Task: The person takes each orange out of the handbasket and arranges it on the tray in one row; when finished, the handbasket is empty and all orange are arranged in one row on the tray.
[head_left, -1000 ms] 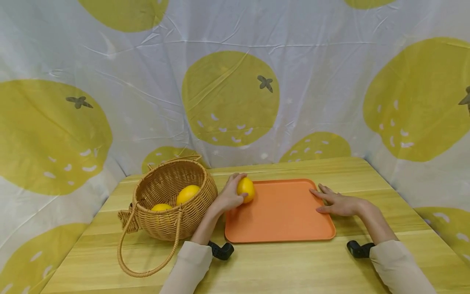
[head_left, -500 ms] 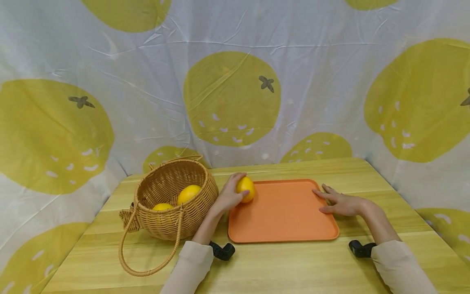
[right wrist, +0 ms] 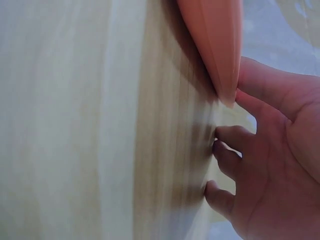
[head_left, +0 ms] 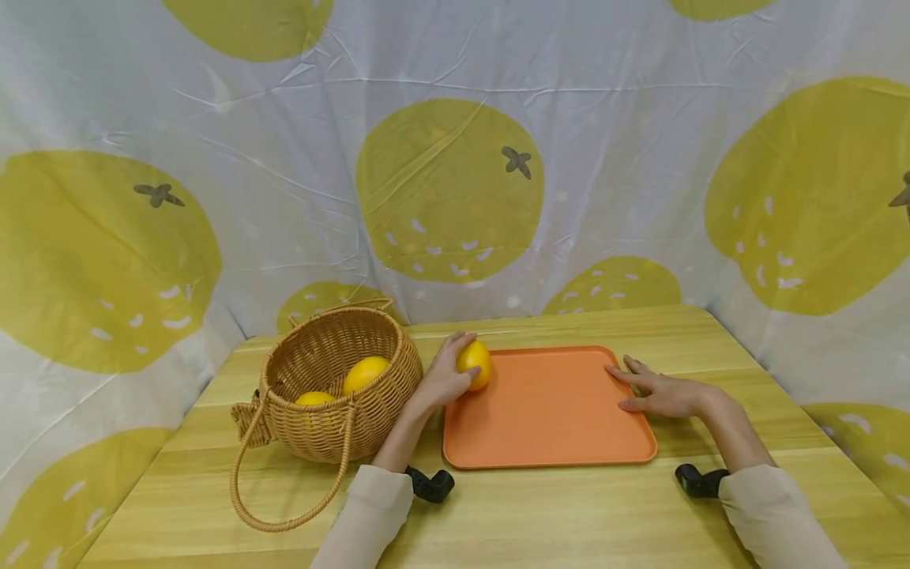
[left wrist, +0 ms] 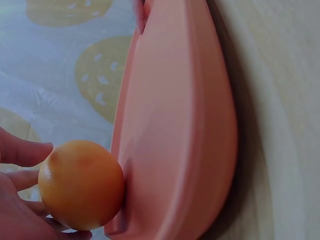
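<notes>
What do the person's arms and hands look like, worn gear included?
The left sleeve and right sleeve are plain beige, stopping short of the hands. A bent black device juts inward beside each. The left hand and right hand are ungloved.

Pale, creased cloth (head_left: 611, 158) is hanging behind the bench (head_left: 554, 514) and along both sides, its large yellow fruit prints (head_left: 448, 190) bearing white flecks. The bench is showing yellowish, streaked wood grain.

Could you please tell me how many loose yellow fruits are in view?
3: the held fruit, in the left hand at the left end of the orange tray, plus the right fruit and the left fruit inside the wicker basket. More may hide there.
</notes>
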The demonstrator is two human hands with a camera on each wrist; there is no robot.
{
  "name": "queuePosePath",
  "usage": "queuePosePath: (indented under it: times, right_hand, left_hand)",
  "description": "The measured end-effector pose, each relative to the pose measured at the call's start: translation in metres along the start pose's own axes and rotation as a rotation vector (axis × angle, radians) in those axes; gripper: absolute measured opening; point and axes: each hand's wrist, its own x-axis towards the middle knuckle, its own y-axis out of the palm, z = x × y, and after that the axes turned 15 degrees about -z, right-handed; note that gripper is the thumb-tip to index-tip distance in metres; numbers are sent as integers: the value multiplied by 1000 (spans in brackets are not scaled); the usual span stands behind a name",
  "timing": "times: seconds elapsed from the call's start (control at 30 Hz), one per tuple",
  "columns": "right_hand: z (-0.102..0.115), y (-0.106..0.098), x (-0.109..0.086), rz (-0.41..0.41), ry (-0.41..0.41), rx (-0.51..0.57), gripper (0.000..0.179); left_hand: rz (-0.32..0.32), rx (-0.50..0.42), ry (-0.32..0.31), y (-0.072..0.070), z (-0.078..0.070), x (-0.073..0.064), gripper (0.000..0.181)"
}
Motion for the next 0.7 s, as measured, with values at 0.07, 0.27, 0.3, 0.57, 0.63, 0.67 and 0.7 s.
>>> queuePosePath:
  times: [0.07,0.27,0.3,0.57,0.63,0.67,0.7]
  right_hand:
    - [0,0,0,1,2,3,86]
    - [0,0,-1,0,1,4,86]
    - [-1,-1,-1,0,1,4,86]
    - [-2,0,0,-2,2,11,85]
    - [-2,1,0,-2,2,14,85]
    - [-3,1,0,-4,3,13,84]
    - [-3,2,0,-6,3,13,84]
  left_hand:
    - [1,3,-2,0,-1,-1,59]
    - [-5,-6,0,0,-3,-1,58]
    - [-6,-6,0,1,-3,-1,58]
    - [-2,-6,-18,2,-5,1,60]
    - [-6,-6,-9,1,-6,1,61]
    - [-10,-2,5,0,-8,1,61]
    - [-14,6,27,-1,-10,1,61]
